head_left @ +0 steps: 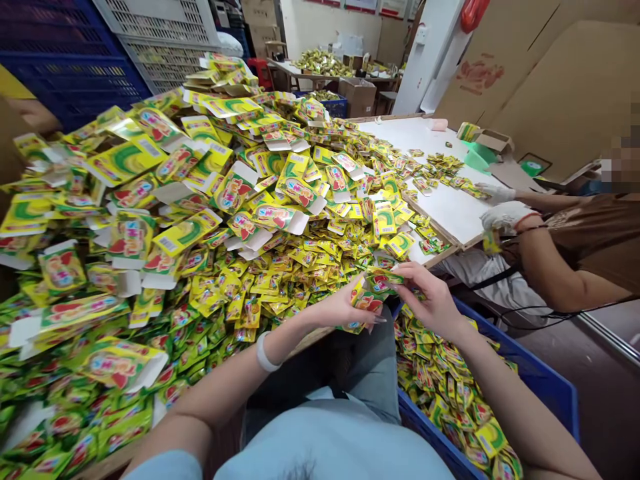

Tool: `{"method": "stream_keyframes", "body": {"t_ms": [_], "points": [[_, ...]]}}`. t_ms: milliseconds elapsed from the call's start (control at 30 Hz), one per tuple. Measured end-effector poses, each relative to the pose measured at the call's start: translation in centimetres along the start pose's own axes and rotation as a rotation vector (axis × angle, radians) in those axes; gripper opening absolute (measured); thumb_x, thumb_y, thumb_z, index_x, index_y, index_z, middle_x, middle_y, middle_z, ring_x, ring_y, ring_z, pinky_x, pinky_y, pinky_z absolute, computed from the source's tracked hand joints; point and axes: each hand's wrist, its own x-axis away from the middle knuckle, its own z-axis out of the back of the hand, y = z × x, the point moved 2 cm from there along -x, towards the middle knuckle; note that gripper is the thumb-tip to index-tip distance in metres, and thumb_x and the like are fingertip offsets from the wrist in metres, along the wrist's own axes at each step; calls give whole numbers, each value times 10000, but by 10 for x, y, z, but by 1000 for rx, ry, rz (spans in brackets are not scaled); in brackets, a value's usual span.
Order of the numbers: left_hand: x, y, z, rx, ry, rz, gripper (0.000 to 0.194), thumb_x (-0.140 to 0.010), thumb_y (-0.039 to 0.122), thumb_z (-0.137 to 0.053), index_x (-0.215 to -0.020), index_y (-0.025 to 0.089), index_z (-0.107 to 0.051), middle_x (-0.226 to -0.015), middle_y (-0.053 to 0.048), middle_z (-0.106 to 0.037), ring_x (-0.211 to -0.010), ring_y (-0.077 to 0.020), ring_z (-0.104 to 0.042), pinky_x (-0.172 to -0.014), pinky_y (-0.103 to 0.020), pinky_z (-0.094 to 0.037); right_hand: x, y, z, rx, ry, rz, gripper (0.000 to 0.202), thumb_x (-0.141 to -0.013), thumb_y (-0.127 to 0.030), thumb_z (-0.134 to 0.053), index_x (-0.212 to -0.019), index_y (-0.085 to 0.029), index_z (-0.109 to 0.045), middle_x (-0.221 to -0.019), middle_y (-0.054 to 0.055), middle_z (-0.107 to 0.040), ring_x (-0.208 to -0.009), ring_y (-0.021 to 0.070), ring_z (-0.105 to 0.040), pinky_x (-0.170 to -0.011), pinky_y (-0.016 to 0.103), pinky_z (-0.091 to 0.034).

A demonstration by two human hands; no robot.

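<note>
Just above my lap, my left hand [345, 308] is wrapped round a small yellow and green box [364, 299] with red printing. My right hand [431, 300] pinches a small green and yellow packet [381, 280] at the top of that box; the two touch. Whether the packet is partly inside the box cannot be made out. To the left and ahead lies a large heap of flat yellow boxes [185, 230] with white flaps. Yellow packets [270, 280] and green packets [195, 343] lie at the heap's near side.
A blue crate [543, 387] full of packets stands at my right, below my forearm. Across the white table [450, 210], a person in white gloves [507, 217] handles packets. Stacked crates [60, 53] rise at the back left. A cardboard box [357, 97] stands farther back.
</note>
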Motion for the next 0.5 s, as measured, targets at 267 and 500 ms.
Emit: {"method": "stream_keyframes", "body": {"t_ms": [267, 500], "points": [[3, -4, 2, 40, -65, 39, 1015, -741, 293, -808, -1512, 239, -150, -807, 22, -627, -621, -130, -631, -604, -259, -501, -5, -18, 21, 69, -253, 42, 209, -964, -140, -479, -1096, -201, -628, -1036, 91, -611, -940, 174, -617, -794, 291, -530], [6, -9, 2, 64, -35, 25, 1021, -831, 336, -726, -1561, 258, -17, -863, -21, -671, -682, -145, -640, -696, -288, -516, -11, -14, 30, 89, -323, -88, 178, -937, -158, -533, -1046, -206, -665, -937, 62, -617, -798, 162, -605, -693, 272, -503]]}}
